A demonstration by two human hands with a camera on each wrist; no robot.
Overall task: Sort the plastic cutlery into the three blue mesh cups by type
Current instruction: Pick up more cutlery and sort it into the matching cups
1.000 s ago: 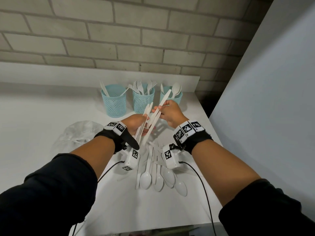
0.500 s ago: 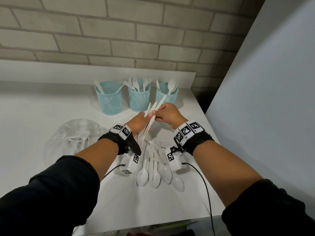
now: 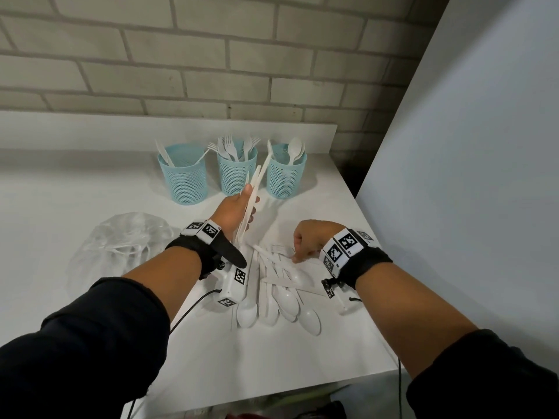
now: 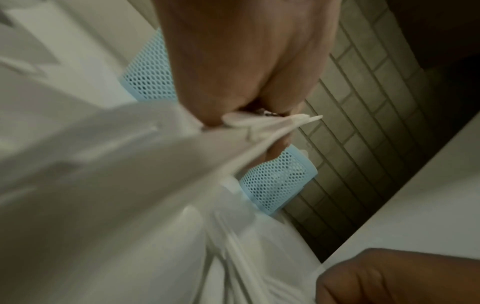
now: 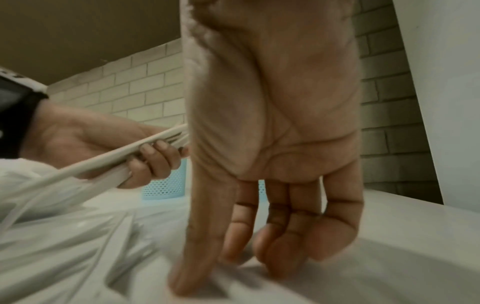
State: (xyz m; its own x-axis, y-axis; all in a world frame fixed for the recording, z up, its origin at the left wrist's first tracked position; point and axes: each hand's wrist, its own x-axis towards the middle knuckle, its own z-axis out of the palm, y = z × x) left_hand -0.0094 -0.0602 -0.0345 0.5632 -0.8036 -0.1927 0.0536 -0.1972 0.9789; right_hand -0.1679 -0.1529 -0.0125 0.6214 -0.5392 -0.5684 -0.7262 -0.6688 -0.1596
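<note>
Three blue mesh cups stand in a row at the back: the left cup (image 3: 183, 176) holds knives, the middle cup (image 3: 237, 173) forks, the right cup (image 3: 286, 176) spoons. My left hand (image 3: 245, 208) grips a bundle of white knives (image 3: 256, 184), raised and tilted with the blades pointing toward the middle and right cups. My right hand (image 3: 298, 256) is down at the loose pile of spoons and knives (image 3: 278, 294) on the table. Its thumb (image 5: 182, 273) and forefinger touch a white piece lying there; nothing is lifted. The wrist views are blurred.
A crumpled clear plastic bag (image 3: 121, 249) lies left of the pile. A brick wall runs behind the cups, and a grey panel (image 3: 469, 176) closes off the right side. The white table's front edge (image 3: 272, 391) is near my body. Cables hang from both wrists.
My right hand has let go of the knife bundle and dropped to the pile on the table. The left hand keeps the bundle and holds it alone in front of the cups.
</note>
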